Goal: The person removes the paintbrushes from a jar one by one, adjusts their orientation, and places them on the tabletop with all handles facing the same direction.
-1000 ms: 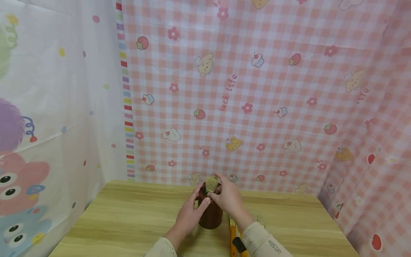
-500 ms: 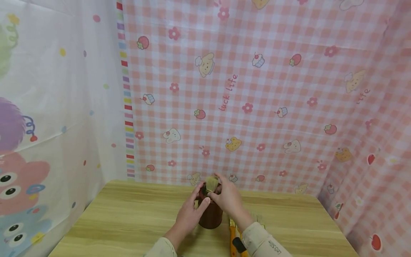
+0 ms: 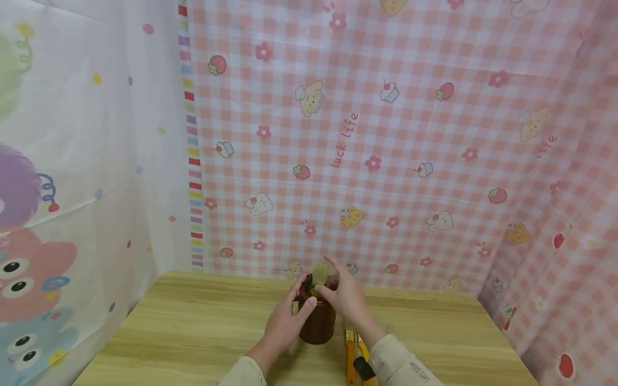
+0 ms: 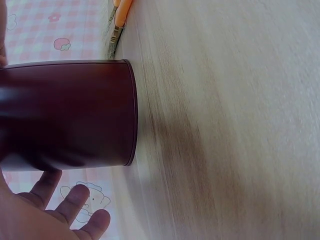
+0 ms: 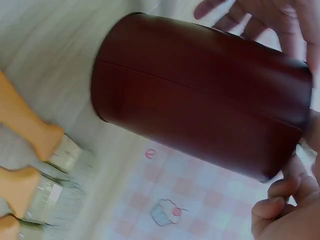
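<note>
A dark brown cylindrical brush holder (image 3: 317, 324) stands upright on the table. My left hand (image 3: 284, 320) holds it near the top from the left, thumb on the near side and fingers round the far left; several fingers (image 4: 75, 200) show beside its wall in the left wrist view. A paintbrush (image 3: 320, 272) with pale bristles sticks up from the holder's mouth, its handle hidden inside. My right hand (image 3: 348, 294) pinches it just below the bristles, index finger pointing up. Curled fingers (image 5: 282, 197) of that hand show at the rim in the right wrist view.
Orange-handled paintbrushes (image 3: 350, 359) lie on the wooden table (image 3: 207, 327) right of the holder, partly under the right forearm. A small black object (image 3: 363, 368) sits by the right sleeve. Pink checked cloth (image 3: 289, 230) hangs behind the table, white printed cloth (image 3: 116, 214) at left.
My right hand has shifted slightly right and its index finger has lifted. The paintbrush stands a little higher and further right. The left hand and holder have barely moved.
</note>
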Demonstrator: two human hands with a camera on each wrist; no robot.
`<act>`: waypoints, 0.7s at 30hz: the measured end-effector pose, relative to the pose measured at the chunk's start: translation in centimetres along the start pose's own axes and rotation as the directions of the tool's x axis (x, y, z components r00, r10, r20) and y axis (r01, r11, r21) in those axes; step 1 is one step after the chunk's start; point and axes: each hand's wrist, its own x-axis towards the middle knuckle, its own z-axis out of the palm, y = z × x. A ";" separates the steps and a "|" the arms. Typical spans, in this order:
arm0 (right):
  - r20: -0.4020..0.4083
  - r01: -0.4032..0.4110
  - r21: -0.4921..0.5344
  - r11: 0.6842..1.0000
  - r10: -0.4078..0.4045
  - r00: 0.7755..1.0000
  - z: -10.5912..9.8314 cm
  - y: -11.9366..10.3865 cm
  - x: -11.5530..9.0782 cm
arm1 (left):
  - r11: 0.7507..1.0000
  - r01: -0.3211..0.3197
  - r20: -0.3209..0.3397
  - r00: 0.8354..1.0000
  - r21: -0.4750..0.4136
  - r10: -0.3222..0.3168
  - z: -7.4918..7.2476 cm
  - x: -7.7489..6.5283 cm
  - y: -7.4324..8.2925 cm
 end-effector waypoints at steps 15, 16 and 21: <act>-0.312 0.094 0.359 0.929 0.025 0.950 -9.7 -1.7 1.6 | 1.000 0.003 -0.004 1.000 0.014 -0.003 -0.1 -0.5 0.4; -0.316 0.085 0.364 0.927 0.037 0.948 -10.3 -1.4 1.5 | 1.000 0.000 -0.005 1.000 0.014 0.000 -0.1 -0.5 0.4; -0.325 0.037 0.355 0.934 0.086 0.942 -12.2 0.9 0.7 | 1.000 -0.012 -0.015 1.000 0.008 0.013 0.0 -0.3 0.4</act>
